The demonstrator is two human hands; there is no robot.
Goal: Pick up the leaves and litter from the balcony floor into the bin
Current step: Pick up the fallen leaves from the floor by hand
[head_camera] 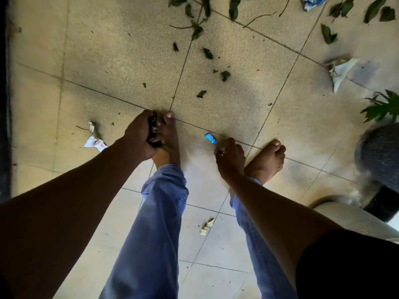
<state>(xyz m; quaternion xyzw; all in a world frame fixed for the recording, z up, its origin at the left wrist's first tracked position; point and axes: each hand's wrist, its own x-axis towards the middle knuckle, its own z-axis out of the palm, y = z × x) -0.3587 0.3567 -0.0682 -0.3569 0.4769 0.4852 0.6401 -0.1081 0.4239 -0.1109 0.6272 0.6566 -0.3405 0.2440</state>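
1. Already the left hand is full: its fingers are curled tight round a wad of dark leaves, held low over the left foot.
2. Its partner, the right hand, reaches down to the floor with fingers curled, right beside a blue wrapper; it looks to pinch a small scrap, though I cannot tell what.
3. More leaves lie scattered far ahead and to the far right, with white paper on the left and a yellow scrap near, between the legs.
4. A dark round container sits at the right edge; probably the bin, but blur hides it.
5. Risks, as I judge them: the crammed left fist may shed leaves if it opens for more; the thin wrapper lies flat and may slip from the fingertips; bare feet could tread litter into the tile joints.
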